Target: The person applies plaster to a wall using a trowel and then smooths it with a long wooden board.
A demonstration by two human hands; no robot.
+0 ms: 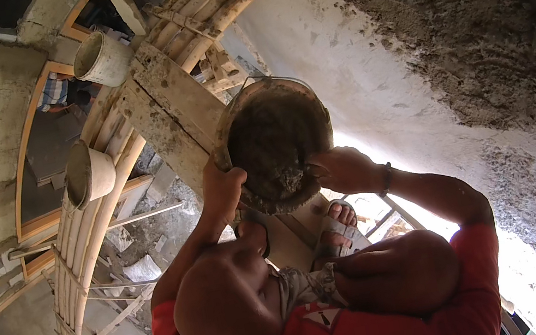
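A mortar-crusted bucket (320, 111) stands tilted between my hands, in front of my bent knees. Inside it is dark wet mortar (269, 140), with a rough lump near the close side. My left hand (221, 188) grips the rim at the near left, thumb over the edge and fingers outside. At the near right, my right hand (346, 169) is closed at the rim with its fingertips just inside; whether they also pinch some mortar is hidden. A thin wire handle (277, 78) lies over the far rim. My sandalled foot (337, 228) rests just below the bucket.
Wooden planks (163, 103) and lashed bamboo poles (117, 165) form a raised scaffold. Two more buckets, one pale (103, 59) and one tipped (91, 173), sit along it. A partly plastered wall (366, 71) rises on the right. Rubble (142, 268) lies far below at left.
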